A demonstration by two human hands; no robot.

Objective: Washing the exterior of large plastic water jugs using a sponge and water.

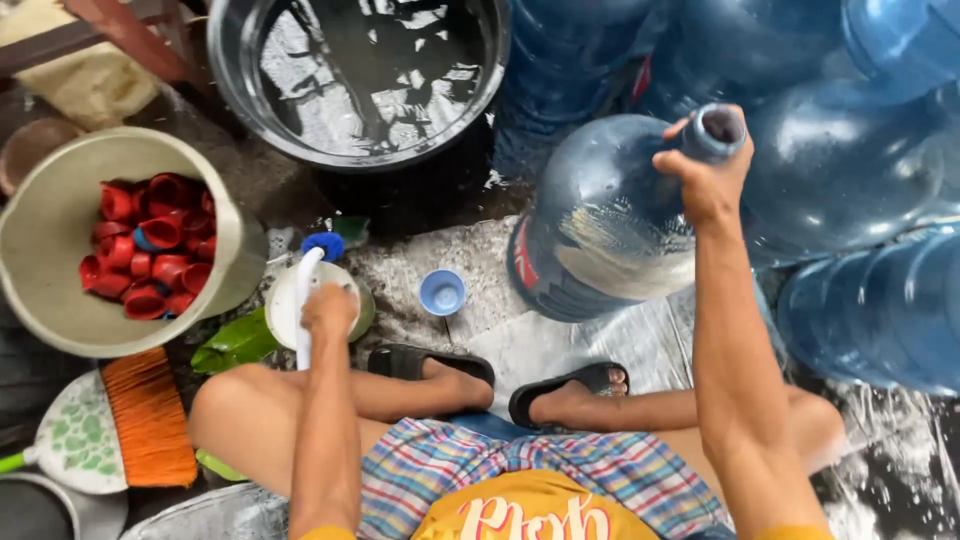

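While the big blue water jug leans on the wet floor ahead of the feet, the right hand grips its open neck. The left hand holds a white brush handle over a small tub. Scrubbing seems under way; next the brush must enter the neck.

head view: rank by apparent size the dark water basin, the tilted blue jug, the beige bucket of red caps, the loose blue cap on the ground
1. dark water basin, though cropped at the top
2. tilted blue jug, held at the neck by the right hand
3. beige bucket; close to the jug, order unsure
4. loose blue cap, clearly smallest
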